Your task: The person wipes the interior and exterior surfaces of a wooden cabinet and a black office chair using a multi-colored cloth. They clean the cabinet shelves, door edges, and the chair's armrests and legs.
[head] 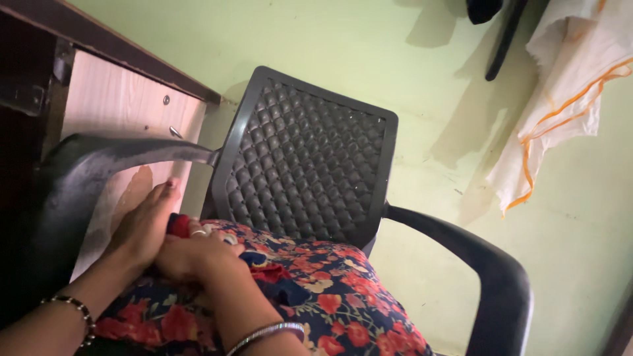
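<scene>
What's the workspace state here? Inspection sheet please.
Surface: grey plastic chair with lattice back, by a green wall.
Job's things: floral cushion on the seat, dark blue with red flowers.
Clutter: nothing seen on the chair besides the cushion.
Grippers: left hand flat at the cushion's back corner, beaded bracelet on the wrist; right hand gripping the cushion's fabric, ring and bangle on.
Cables: nothing seen.
Surroundings: wooden cabinet to the left; white cloth with orange edging hanging on the wall; dark object at top, unclear.
</scene>
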